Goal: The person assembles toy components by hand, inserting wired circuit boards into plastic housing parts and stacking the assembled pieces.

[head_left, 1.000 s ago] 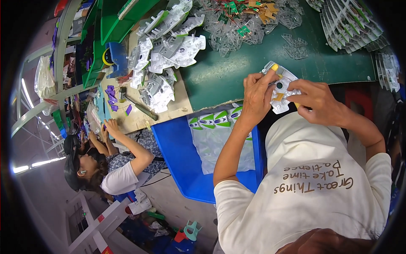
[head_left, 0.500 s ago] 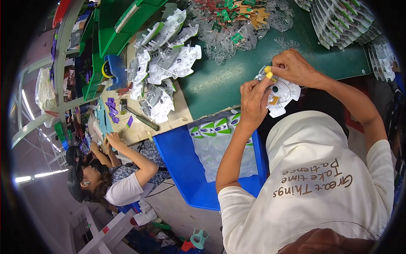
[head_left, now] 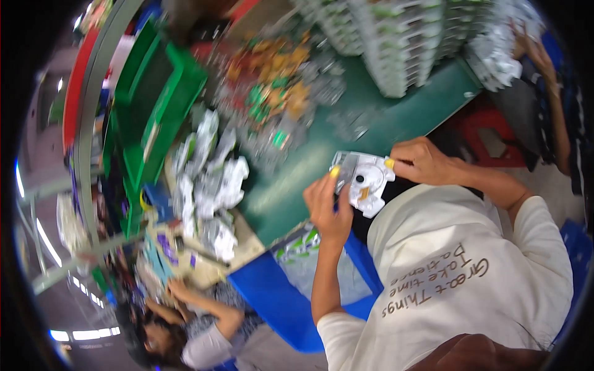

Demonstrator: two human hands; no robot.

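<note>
A white plastic shell (head_left: 374,173) with a dark round hole and a small orange-brown piece (head_left: 363,194) inside hangs over the table's near edge, in front of my body. My left hand (head_left: 330,209) is closed on its left side, thumb and fingers at the edge. My right hand (head_left: 426,161) pinches the upper right edge of the shell. Yellow covers sit on a fingertip of each hand. A greyish clear part (head_left: 348,166) lies along the shell's left side, partly hidden by my left fingers.
On the green table (head_left: 278,204) lies a pile of clear plastic parts, green boards and orange-brown pieces (head_left: 272,77). Tall stacks of white shells (head_left: 402,43) stand at the back right, loose ones (head_left: 216,185) at left. A blue bin (head_left: 272,309) sits below. Other people work at both sides.
My hands have spread from close together over the shell to its opposite sides. The view has turned, so the table appears shifted, and the picture is blurrier.
</note>
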